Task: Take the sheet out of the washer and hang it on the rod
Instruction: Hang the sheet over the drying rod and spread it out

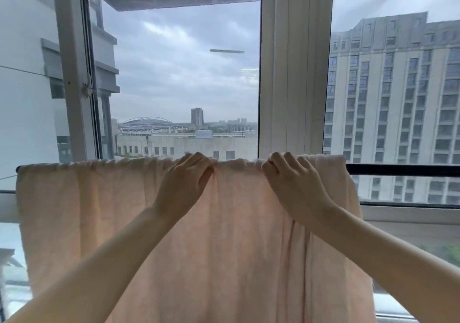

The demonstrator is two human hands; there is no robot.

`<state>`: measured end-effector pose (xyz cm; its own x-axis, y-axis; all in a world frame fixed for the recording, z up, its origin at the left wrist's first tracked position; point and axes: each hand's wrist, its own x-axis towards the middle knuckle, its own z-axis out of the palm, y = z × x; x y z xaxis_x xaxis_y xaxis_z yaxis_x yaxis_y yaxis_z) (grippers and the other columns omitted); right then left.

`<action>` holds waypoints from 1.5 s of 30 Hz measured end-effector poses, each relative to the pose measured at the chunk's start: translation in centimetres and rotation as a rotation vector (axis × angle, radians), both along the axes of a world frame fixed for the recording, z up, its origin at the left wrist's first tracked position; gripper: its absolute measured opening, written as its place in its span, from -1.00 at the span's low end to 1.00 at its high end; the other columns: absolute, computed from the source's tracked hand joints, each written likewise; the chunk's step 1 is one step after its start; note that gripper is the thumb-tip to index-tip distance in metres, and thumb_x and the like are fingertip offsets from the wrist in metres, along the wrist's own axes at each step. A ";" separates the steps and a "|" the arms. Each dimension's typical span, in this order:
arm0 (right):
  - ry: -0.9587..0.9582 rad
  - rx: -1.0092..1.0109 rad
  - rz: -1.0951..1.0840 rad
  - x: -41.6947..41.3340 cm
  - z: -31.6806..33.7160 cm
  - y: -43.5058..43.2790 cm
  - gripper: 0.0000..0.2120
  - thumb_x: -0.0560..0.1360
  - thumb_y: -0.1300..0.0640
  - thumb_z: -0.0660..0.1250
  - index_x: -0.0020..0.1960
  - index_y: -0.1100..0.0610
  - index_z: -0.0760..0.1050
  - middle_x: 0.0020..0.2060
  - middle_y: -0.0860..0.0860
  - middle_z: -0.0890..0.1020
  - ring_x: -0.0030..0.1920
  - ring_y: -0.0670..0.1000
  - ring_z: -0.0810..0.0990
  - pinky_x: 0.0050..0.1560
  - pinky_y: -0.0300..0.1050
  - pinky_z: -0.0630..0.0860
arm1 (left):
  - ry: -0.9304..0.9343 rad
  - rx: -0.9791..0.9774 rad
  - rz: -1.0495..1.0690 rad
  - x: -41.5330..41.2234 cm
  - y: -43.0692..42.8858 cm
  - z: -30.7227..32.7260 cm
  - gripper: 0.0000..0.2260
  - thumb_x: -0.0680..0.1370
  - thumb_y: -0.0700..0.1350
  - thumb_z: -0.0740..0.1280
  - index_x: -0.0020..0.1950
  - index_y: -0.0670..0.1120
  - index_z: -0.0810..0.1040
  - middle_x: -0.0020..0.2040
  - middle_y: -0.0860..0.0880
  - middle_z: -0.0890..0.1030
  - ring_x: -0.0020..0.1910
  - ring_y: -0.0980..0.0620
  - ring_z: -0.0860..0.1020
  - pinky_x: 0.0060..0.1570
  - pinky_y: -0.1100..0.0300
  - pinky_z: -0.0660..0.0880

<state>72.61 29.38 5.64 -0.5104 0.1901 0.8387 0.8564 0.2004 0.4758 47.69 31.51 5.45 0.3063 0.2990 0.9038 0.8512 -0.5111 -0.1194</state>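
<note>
Under the curled fingers (199, 158) of both hands, a pale peach fabric sheet (112, 210) is hanging over a black horizontal rod (403, 169), folded across its top and falling straight down on the side nearer the person.

Left hand (186, 183): the fingers are bending over the sheet's top fold and the thumb is pressing the cloth from the near side, pinching it.

Right hand (291, 180): its fingers (281, 160) are curling together over the same fold, gripping a gather of cloth. Vertical creases are running down from below this hand.

A short stretch of sheet is lying between the two sets of fingers. Left of the left fingers the top edge is bunching in small ruffles as far as the rod's end. Right of the right fingers the sheet is ending shortly and bare rod is continuing onward.

Beyond the fingers a white window frame (296, 73) is standing, with grey tower blocks (398, 98) showing through the glass.
</note>
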 end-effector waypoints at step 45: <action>-0.213 -0.192 -0.300 17.6 5.8 -4.9 -0.44 0.16 0.41 0.56 0.11 0.19 0.52 0.03 0.12 0.60 -0.10 0.16 0.62 -0.45 -0.02 0.58 | -0.100 0.064 -0.090 12.8 0.6 -0.2 -0.78 0.62 -0.06 0.22 -0.09 -0.08 0.61 -0.16 0.03 0.61 -0.16 -0.04 0.58 -0.14 0.08 0.51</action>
